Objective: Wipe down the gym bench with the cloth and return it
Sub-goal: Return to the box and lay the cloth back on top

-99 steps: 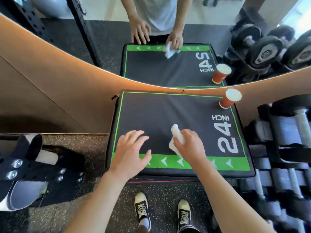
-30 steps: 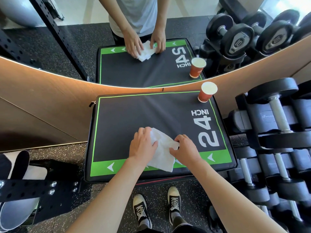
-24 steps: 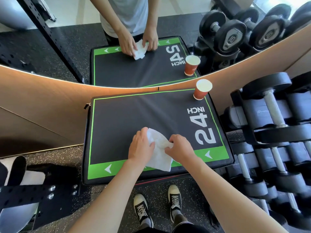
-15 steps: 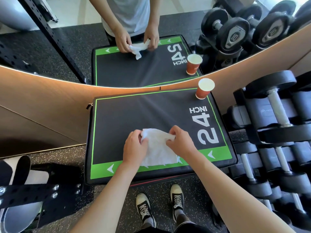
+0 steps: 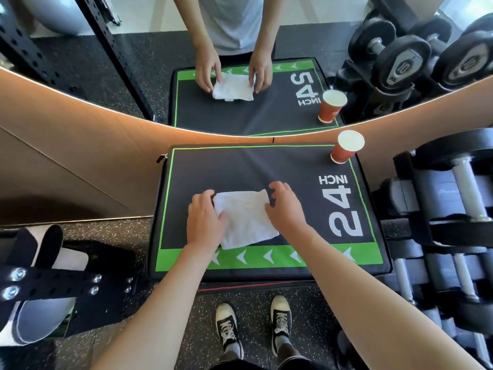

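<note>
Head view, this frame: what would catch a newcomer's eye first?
The white cloth spread flat near the front of the black-and-green pad, with the left hand and right hand at its two sides. Next, the big white "24 INCH" lettering to the right, and the orange paper cup on the pad's far right corner by the mirror.

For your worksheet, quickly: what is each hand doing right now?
Left hand: holds the cloth's left edge, fingers curled over it.
Right hand: pinches the cloth's right edge on the bench.
</note>
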Demonstrator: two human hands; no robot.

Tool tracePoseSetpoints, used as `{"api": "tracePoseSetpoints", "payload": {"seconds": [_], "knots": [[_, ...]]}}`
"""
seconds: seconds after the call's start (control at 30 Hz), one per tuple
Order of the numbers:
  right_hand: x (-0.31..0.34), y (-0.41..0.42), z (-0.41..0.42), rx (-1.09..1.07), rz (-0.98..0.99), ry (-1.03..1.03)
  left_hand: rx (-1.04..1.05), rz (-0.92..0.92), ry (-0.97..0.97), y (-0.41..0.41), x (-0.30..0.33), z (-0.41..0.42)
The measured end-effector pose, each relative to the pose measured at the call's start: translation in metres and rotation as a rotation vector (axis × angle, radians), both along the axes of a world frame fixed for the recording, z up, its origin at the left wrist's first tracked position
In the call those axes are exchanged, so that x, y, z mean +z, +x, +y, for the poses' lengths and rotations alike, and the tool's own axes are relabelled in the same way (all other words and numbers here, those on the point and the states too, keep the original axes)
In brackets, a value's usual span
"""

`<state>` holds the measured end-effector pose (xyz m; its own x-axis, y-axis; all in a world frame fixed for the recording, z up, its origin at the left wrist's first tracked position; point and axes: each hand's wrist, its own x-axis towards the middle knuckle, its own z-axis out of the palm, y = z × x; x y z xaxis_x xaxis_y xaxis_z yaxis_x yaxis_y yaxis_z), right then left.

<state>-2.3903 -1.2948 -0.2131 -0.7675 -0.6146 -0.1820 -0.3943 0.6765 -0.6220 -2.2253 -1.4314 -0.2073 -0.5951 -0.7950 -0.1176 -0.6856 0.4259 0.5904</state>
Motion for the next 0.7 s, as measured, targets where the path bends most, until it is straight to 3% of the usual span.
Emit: {"api": "tracePoseSetpoints", "payload": {"seconds": [0.1, 0.23, 0.53, 0.7], "knots": [[-0.002, 0.011, 0.006, 0.134, 0.12, -0.015, -0.19, -0.003, -0.203, 0.009, -0.004, 0.016], [-0.015, 0.027, 0.014, 0.368, 0.222, -0.074, -0.391, -0.049, -0.17, 0.012, -0.011, 0.036], [-0.008, 0.029, 0.012, 0.491, 0.269, 0.211, -0.515, -0.148, -0.123, 0.025, -0.016, 0.013], [0.0, 0.03, 0.007, 0.56, 0.343, 0.212, -0.575, -0.206, -0.182, 0.011, -0.001, 0.018]]}}
